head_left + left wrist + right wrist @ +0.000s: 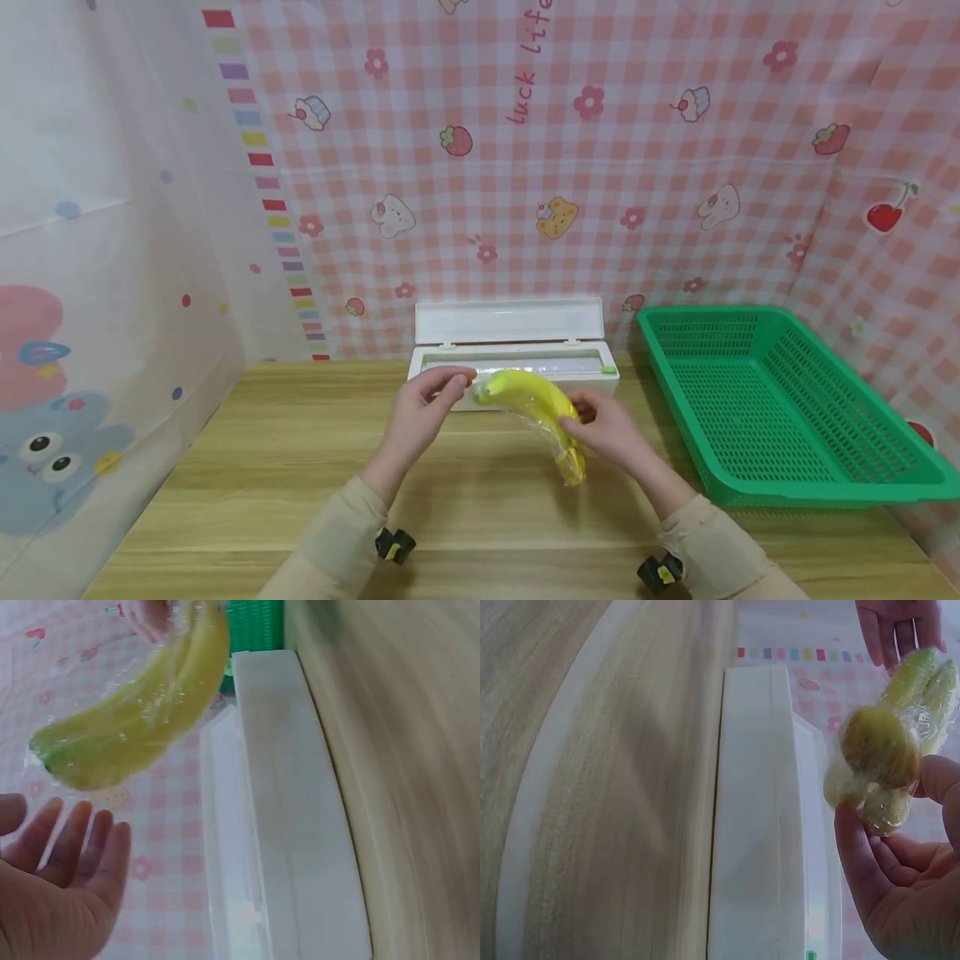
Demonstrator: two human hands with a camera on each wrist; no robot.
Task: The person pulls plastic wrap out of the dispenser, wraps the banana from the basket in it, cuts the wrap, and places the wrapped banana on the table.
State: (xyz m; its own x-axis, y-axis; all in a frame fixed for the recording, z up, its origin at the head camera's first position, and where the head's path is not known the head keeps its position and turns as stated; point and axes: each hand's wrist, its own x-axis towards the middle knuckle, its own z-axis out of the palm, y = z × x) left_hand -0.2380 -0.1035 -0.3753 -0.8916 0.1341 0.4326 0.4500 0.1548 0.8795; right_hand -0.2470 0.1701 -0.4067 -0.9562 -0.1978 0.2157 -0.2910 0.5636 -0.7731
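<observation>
A small bunch of bananas (528, 393), wrapped in clear cling film, is held above the table in front of the white box. My right hand (606, 427) pinches it near its lower right end between thumb and fingers, as the right wrist view shows at the wrapped bananas (881, 750). Close to the other end is my left hand (422, 407). The left wrist view shows that left hand (64, 892) with fingers spread and a gap between them and the green-tipped end.
Behind the bananas stands a white cling film box (442, 354) with its lid (510, 322) raised. A roll of film (540, 367) lies inside, and a green slider (608, 370) sits at its right end. A green plastic basket (750, 492) stands on the wooden table (247, 483) at right.
</observation>
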